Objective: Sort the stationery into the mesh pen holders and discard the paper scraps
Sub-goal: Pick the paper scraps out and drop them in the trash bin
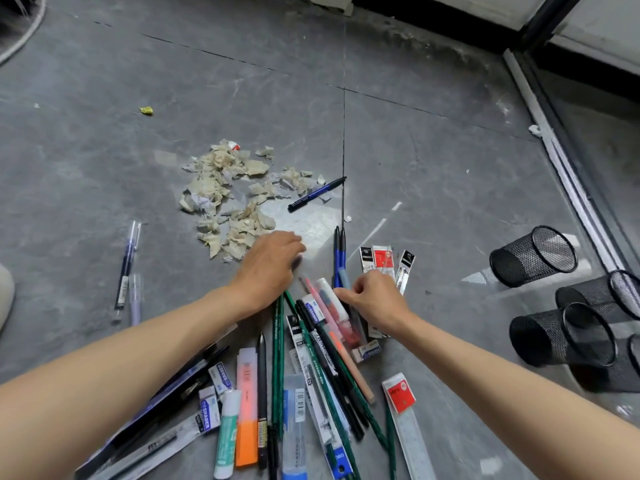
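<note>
A pile of stationery lies on the grey floor in front of me: green pencils, black pens, erasers, a glue stick, an orange highlighter and a ruler. My left hand reaches over the pile's far end, its fingertips blurred around something dark. My right hand has curled fingers and thumb pinching two blue pens at the pile's top. Torn paper scraps lie beyond my left hand. Several black mesh pen holders lie on their sides at the right.
A loose blue pen lies by the scraps, and two clear pens lie far left. A yellow scrap sits farther out. Refill packets lie above my right hand. A metal door track runs along the right.
</note>
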Action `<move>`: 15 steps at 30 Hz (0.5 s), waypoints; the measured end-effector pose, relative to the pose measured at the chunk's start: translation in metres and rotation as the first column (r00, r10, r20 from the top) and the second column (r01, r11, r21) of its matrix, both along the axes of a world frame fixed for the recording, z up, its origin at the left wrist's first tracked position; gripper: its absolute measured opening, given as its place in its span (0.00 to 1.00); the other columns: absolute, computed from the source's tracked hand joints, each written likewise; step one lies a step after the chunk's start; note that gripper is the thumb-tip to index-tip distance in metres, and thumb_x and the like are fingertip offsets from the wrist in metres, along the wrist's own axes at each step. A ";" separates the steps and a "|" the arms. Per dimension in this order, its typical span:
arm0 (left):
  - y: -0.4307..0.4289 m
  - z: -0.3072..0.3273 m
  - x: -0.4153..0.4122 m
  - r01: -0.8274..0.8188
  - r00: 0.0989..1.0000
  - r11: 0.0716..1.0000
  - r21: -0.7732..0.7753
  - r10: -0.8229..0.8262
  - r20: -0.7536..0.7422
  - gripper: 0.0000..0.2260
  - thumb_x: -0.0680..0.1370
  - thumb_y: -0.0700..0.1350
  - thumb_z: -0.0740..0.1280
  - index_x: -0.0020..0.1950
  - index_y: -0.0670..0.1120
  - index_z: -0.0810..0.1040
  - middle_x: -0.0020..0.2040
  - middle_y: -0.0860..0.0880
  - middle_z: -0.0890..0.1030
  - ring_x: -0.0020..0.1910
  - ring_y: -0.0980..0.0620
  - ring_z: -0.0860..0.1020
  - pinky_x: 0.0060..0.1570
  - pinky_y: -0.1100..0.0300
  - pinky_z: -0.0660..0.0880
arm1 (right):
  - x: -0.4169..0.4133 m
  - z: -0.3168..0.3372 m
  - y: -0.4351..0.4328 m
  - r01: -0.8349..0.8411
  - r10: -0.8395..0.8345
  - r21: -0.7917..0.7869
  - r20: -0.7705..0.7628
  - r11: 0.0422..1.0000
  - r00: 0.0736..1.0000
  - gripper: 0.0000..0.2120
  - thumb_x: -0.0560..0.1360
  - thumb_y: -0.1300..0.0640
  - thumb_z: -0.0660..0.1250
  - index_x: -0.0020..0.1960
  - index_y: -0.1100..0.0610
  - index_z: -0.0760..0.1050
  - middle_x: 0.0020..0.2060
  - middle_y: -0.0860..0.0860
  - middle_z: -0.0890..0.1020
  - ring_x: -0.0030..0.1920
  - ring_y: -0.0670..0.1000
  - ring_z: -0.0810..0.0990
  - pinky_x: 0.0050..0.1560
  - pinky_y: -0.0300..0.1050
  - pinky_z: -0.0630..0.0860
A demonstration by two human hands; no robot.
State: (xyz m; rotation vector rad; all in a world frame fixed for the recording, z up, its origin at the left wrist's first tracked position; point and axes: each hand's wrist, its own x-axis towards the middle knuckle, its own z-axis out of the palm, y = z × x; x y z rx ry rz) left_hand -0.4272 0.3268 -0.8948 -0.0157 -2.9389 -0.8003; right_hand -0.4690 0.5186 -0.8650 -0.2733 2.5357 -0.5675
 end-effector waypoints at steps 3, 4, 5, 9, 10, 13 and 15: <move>-0.011 -0.006 0.002 -0.099 0.991 0.992 -0.079 0.105 0.081 0.14 0.80 0.38 0.56 0.62 0.41 0.75 0.63 0.44 0.75 0.64 0.45 0.71 0.69 0.47 0.63 | 0.003 0.004 0.004 -0.056 0.056 0.057 0.003 0.997 0.998 0.24 0.75 0.49 0.67 0.25 0.55 0.63 0.20 0.48 0.66 0.21 0.47 0.63 0.25 0.40 0.59; -0.013 -0.007 0.004 -0.117 0.984 0.987 -0.111 0.131 0.124 0.15 0.79 0.38 0.56 0.65 0.41 0.72 0.67 0.43 0.71 0.67 0.45 0.68 0.70 0.46 0.60 | 0.003 0.006 0.004 -0.069 0.068 0.068 0.012 0.995 0.998 0.24 0.75 0.51 0.67 0.25 0.55 0.62 0.20 0.49 0.65 0.22 0.48 0.63 0.25 0.40 0.58; -0.014 -0.008 0.007 -0.129 0.977 0.982 -0.137 0.150 0.153 0.18 0.80 0.39 0.55 0.69 0.42 0.68 0.72 0.43 0.66 0.71 0.44 0.63 0.72 0.46 0.57 | 0.002 0.008 0.004 -0.077 0.074 0.075 0.031 0.994 0.997 0.23 0.74 0.54 0.67 0.25 0.55 0.61 0.21 0.49 0.65 0.23 0.49 0.63 0.26 0.40 0.59; -0.006 -0.001 0.020 0.005 0.987 0.999 -0.042 0.002 0.158 0.19 0.83 0.45 0.52 0.74 0.47 0.61 0.76 0.49 0.58 0.76 0.49 0.54 0.75 0.50 0.48 | 0.001 0.010 0.003 -0.095 0.088 0.088 0.078 0.992 0.993 0.12 0.69 0.62 0.67 0.31 0.56 0.65 0.28 0.51 0.71 0.30 0.49 0.69 0.29 0.42 0.63; -0.004 0.001 0.023 0.075 0.980 0.997 -0.013 -0.071 0.187 0.19 0.83 0.46 0.52 0.74 0.48 0.62 0.76 0.50 0.58 0.76 0.51 0.54 0.75 0.50 0.48 | 0.001 0.010 0.003 -0.079 0.074 0.078 0.066 0.994 0.995 0.12 0.68 0.63 0.67 0.32 0.56 0.65 0.30 0.51 0.71 0.31 0.49 0.69 0.29 0.42 0.63; 0.000 0.006 0.028 0.182 0.949 0.983 0.026 -0.183 0.255 0.20 0.79 0.39 0.56 0.71 0.50 0.68 0.76 0.51 0.60 0.76 0.53 0.52 0.74 0.50 0.47 | -0.002 0.008 0.006 0.058 -0.058 0.002 0.033 0.998 0.998 0.09 0.69 0.63 0.70 0.37 0.58 0.69 0.33 0.52 0.74 0.34 0.49 0.72 0.30 0.41 0.65; 0.002 0.011 0.029 0.129 0.960 0.988 0.084 -0.146 0.238 0.17 0.77 0.37 0.59 0.65 0.48 0.75 0.74 0.50 0.63 0.75 0.51 0.55 0.74 0.49 0.50 | -0.006 0.006 0.011 0.183 -0.179 -0.081 0.060 0.980 0.982 0.06 0.70 0.63 0.70 0.43 0.59 0.73 0.38 0.54 0.78 0.36 0.51 0.76 0.32 0.40 0.70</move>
